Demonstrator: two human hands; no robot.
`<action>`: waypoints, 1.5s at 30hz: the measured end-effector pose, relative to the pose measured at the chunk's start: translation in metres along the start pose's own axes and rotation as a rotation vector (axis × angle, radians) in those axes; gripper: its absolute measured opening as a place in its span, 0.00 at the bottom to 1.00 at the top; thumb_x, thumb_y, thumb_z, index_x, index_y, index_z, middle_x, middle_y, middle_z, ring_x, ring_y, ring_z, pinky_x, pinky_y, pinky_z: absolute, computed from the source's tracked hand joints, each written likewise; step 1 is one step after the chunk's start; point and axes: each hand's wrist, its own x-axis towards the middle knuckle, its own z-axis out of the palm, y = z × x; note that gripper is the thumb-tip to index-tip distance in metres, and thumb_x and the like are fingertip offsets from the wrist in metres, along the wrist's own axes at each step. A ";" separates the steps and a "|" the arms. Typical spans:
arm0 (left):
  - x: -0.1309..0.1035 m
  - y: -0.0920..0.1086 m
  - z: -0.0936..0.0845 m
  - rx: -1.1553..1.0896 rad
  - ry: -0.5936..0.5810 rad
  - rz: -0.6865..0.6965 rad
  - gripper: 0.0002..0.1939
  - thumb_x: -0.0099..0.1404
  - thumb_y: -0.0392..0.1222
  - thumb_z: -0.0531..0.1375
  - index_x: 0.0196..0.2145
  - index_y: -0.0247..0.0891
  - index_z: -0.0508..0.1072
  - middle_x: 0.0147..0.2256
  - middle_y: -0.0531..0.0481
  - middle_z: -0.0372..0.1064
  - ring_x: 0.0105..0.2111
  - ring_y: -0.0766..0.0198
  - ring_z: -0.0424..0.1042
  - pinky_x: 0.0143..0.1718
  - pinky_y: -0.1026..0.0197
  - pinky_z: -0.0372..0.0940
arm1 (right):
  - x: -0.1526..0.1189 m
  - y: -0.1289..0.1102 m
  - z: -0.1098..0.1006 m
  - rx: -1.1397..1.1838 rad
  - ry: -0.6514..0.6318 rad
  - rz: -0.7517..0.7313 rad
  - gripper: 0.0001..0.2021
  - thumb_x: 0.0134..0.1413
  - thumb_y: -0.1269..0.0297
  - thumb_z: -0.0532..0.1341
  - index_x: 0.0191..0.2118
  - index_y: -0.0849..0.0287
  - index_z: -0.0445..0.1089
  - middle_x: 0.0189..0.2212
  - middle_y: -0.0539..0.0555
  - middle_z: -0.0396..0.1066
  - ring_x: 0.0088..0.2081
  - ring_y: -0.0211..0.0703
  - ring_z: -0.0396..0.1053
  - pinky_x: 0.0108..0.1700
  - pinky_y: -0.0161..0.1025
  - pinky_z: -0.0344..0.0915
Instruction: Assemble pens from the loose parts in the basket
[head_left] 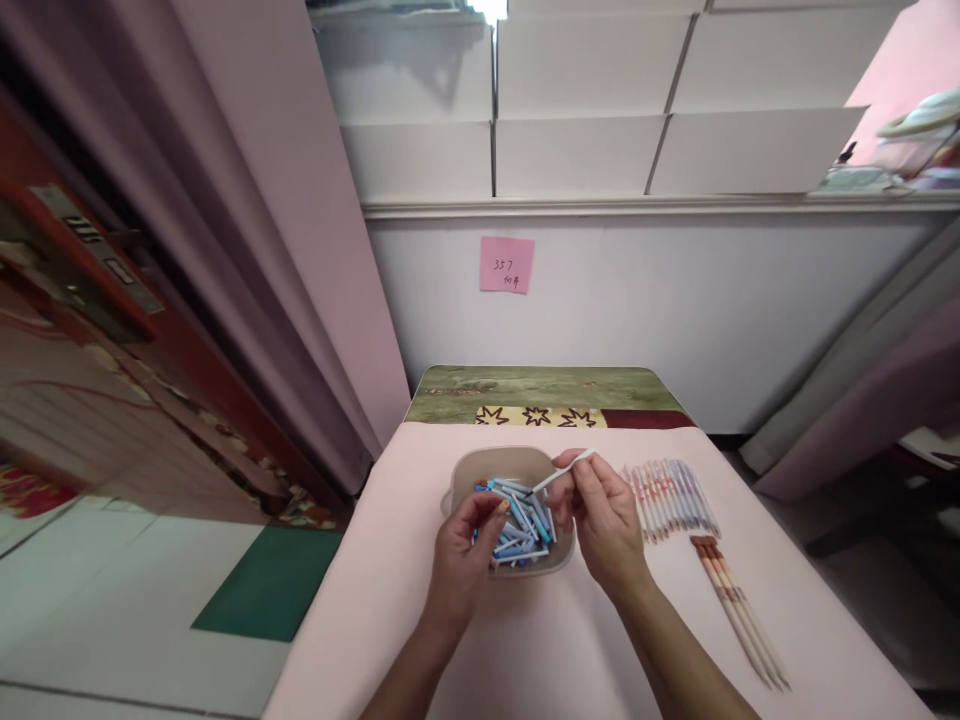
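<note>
While right hand (604, 515) clamps white pen (556, 476) in fingers over tub (466, 466), toward far edge of table (360, 560), left hand (466, 545) curls at tub's left side; cannot tell its grip. Step seemingly single-pen handling; next move likely needs steady pinch.

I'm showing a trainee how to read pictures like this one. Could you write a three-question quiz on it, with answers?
1. Which hand holds the white stick: a) left, b) right?
2. True or false: the row of pens lies to the left of the box.
3. Fill in the blank: the note on the wall is ____ in colour.

Key: 1. b, the right hand. 2. False; the row of pens lies to the right of the box. 3. Pink.
</note>
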 end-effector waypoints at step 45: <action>0.000 0.012 -0.022 -0.187 0.115 -0.033 0.12 0.58 0.44 0.64 0.38 0.37 0.72 0.35 0.49 0.74 0.31 0.66 0.72 0.36 0.63 0.67 | 0.013 0.017 -0.035 -0.366 0.056 0.031 0.19 0.57 0.50 0.56 0.45 0.61 0.70 0.19 0.46 0.65 0.18 0.33 0.57 0.21 0.31 0.55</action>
